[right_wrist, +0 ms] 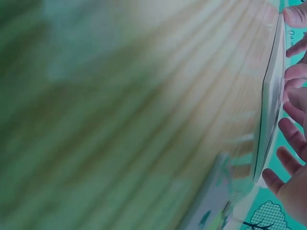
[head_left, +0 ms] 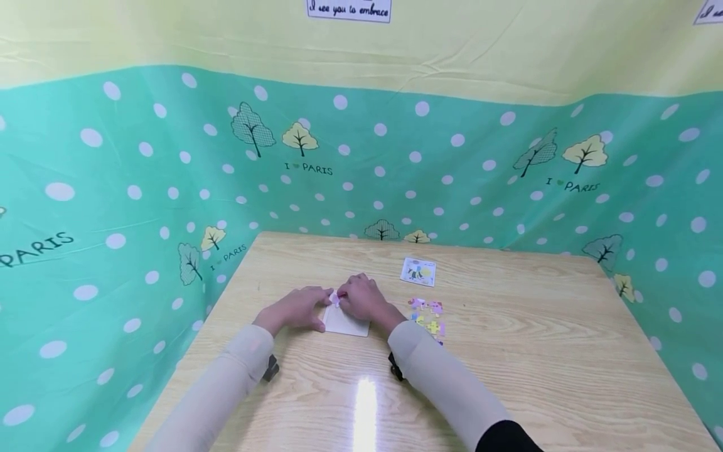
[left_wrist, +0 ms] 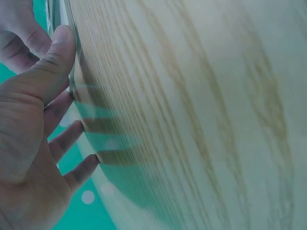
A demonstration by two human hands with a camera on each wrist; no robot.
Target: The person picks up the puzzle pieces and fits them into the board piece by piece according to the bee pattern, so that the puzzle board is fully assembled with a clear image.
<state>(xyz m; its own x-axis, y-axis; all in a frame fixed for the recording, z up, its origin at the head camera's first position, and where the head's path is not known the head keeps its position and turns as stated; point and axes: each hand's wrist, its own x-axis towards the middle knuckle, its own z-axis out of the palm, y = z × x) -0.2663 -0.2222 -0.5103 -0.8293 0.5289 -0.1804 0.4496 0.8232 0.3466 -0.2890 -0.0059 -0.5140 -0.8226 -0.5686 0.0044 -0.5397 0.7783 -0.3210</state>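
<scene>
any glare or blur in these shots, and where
Head view: bright glare streak on the wooden tabletop, bottom centre; left wrist view: left hand's fingers and the polka-dot backdrop appear mirrored in the tabletop; right wrist view: tabletop grain and picture card blurred.

Both hands (head_left: 299,307) (head_left: 361,297) are at a white board (head_left: 347,324).

We see a pale left sleeve (head_left: 217,386) and matching right sleeve (head_left: 446,383). A small black block (head_left: 272,368) shows by each cuff (head_left: 255,344); black fabric (head_left: 508,437) edges the right sleeve's upper end.
</scene>
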